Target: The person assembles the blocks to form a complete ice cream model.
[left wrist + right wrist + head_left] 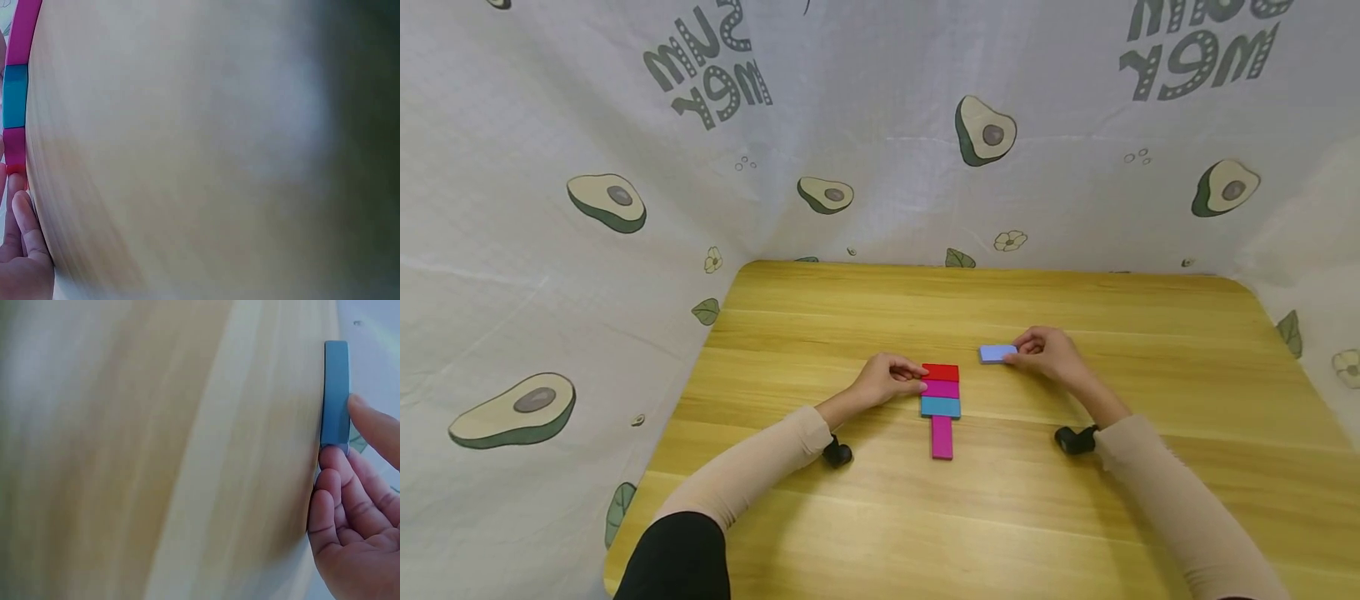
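In the head view, a red block (941, 372), a magenta block (941, 389) and a blue block (941, 407) lie flat, one against another. A second magenta block (942, 437) stands lengthwise below them, end against the blue one. My left hand (889, 380) touches the left ends of the red and upper magenta blocks with its fingertips. To the upper right, my right hand (1049, 357) pinches the right end of a light blue block (995, 354) at the tabletop. In the right wrist view, the thumb lies along this block (336, 394) and fingertips meet its end.
The wooden table (880, 533) has rounded far corners. A white cloth (880, 100) printed with avocados hangs behind it and along its sides. Black wrist devices sit by the left cuff (837, 453) and right cuff (1076, 440).
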`<move>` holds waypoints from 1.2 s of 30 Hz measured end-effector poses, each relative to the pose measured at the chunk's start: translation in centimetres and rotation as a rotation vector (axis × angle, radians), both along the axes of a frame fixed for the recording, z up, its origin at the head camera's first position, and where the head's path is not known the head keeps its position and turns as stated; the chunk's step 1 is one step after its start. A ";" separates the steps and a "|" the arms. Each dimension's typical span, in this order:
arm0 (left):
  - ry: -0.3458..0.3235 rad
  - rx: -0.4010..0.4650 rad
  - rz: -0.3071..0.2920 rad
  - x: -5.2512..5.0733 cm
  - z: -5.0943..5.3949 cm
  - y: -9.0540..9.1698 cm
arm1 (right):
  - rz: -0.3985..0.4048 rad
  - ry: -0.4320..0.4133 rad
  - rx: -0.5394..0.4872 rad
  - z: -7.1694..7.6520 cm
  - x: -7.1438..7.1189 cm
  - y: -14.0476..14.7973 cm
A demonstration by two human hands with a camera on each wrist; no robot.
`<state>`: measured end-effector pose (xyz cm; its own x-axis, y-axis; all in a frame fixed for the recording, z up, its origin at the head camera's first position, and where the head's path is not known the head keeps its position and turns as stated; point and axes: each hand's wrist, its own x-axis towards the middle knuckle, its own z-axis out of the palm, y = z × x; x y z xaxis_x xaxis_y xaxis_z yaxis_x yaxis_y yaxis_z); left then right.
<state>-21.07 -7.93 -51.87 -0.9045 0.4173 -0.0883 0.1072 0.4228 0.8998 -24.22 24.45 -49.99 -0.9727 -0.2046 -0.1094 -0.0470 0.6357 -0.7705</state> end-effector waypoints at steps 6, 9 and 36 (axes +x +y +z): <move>0.004 0.002 -0.003 0.1 0.0 -0.1 | -0.005 0.022 -0.007 0.0 0.2 -0.9; 0.008 0.003 0.000 0.1 -0.1 -0.2 | -0.002 0.022 -0.010 -0.2 0.2 -1.3; 0.007 0.003 -0.003 0.0 0.0 -0.1 | 0.021 -0.003 -0.022 -0.6 0.0 -4.0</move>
